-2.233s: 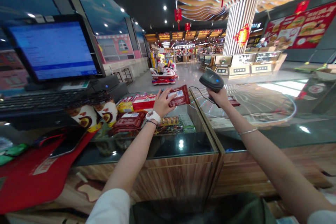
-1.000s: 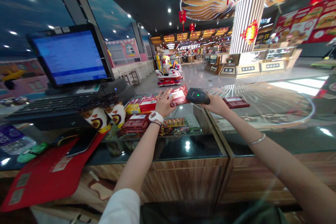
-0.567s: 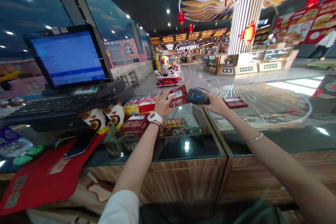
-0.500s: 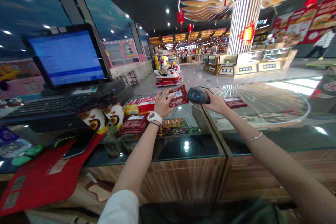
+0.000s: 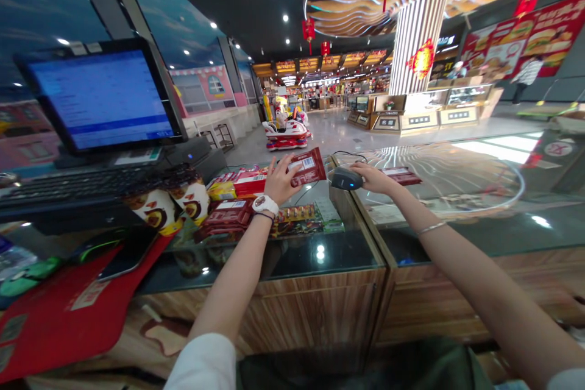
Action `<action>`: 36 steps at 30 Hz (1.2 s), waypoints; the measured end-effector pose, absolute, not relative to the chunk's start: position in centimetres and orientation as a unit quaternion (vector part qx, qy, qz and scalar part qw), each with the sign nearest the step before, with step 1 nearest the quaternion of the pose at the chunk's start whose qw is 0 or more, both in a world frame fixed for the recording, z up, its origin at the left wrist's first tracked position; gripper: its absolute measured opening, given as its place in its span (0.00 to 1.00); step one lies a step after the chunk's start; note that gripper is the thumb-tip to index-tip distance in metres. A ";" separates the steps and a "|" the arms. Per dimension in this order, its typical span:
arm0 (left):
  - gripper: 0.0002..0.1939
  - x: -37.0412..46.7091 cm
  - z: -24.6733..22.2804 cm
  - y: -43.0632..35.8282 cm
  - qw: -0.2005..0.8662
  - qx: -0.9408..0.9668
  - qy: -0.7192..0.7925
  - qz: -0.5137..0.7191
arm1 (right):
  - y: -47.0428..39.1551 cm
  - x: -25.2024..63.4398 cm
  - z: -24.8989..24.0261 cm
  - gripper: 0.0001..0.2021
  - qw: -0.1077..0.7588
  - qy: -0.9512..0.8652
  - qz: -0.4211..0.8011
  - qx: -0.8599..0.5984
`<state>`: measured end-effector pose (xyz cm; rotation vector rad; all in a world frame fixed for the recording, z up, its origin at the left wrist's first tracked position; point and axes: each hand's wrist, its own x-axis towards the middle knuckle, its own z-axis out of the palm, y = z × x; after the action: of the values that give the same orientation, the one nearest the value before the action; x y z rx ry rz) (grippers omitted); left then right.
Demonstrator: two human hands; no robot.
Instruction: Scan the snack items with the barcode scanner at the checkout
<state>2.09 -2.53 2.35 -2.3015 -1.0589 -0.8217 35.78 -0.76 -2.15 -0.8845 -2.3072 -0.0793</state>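
Observation:
My left hand (image 5: 280, 181), with a white watch on its wrist, grips a dark red snack packet (image 5: 307, 169) whose white barcode label faces up. Just right of it, my right hand (image 5: 372, 178) is closed around a dark barcode scanner (image 5: 346, 179) with a small blue light, its head tilted down over the counter. Scanner and packet are apart. Below my left wrist lies a stack of similar dark red packets (image 5: 228, 214). Another such packet (image 5: 401, 176) lies on the glass beyond my right hand.
At left stand a lit monitor (image 5: 100, 97), a keyboard (image 5: 68, 186) and two patterned cups (image 5: 192, 195). A phone (image 5: 128, 256) rests on a red mat (image 5: 91, 311). Red and yellow boxes (image 5: 247, 183) lie behind the stack. A person (image 5: 526, 78) walks in the far background.
My right hand has lowered the scanner slightly and tipped its head downward. My left hand keeps hold of the packet in nearly the same place. The view has turned slightly rightward.

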 end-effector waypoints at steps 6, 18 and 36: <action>0.27 2.3 2.3 -2.7 0.225 -0.848 -0.373 -0.302 | 0.3 36.9 -3.2 0.28 0.318 -0.881 -0.017 -0.351; 0.26 2.4 2.0 -2.5 0.245 -0.853 -0.357 -0.293 | 1.2 37.0 -4.3 0.29 0.248 -0.898 0.023 -0.363; 0.29 2.1 2.6 -4.5 0.226 -0.855 -0.376 -0.276 | -1.9 34.3 -1.2 0.32 0.395 -0.832 -0.053 -0.387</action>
<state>2.06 -4.54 2.60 -2.3574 -1.0356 -0.7611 34.26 -1.92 -1.17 -0.9827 -2.1089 -0.1341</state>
